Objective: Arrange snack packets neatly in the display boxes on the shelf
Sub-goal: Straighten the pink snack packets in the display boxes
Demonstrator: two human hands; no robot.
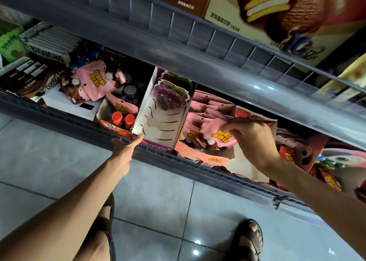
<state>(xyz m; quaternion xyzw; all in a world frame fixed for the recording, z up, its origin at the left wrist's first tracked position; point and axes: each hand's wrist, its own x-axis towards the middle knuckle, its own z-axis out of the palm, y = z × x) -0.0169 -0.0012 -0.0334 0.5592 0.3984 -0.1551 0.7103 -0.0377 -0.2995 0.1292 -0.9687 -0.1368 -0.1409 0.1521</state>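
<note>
Left hand (123,149) touches one box (158,126); right hand (255,141) pinches one pink packet (218,134).

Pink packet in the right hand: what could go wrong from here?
1. The pink display box has a torn, sagging front, so the pink packet that the right hand pinches may slide out over the shelf edge.
2. The packets inside lie in a loose heap; pushing in could knock some out.
3. The left hand touches the nearly empty white box, which might shift.
</note>
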